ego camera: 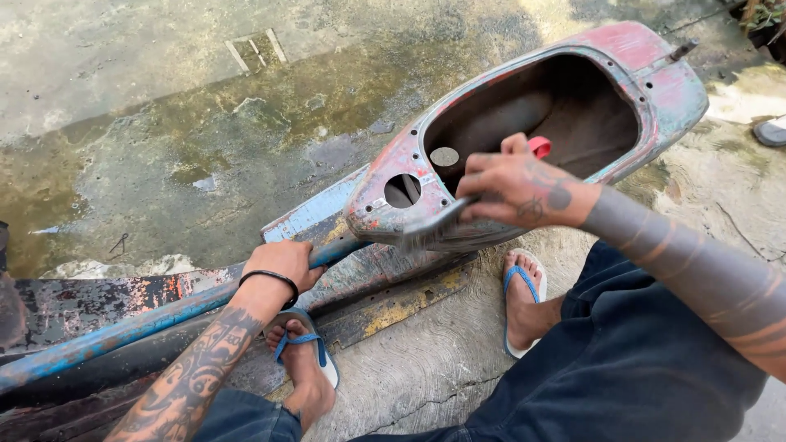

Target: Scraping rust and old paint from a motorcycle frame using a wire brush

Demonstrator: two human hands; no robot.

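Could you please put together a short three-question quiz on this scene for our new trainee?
1. True or false: the left hand grips the blue tube of the old frame.
2. What does the right hand hold against the stripped scooter body shell?
A. a wire brush with a red handle
B. a spray can
C. a hammer
3. Fill in: the person wears blue-strapped ____ on both feet.

Key
1. True.
2. A: the wire brush lies on the shell's outer side, below its rim.
3. Flip-flops; they stand on cracked concrete ground.
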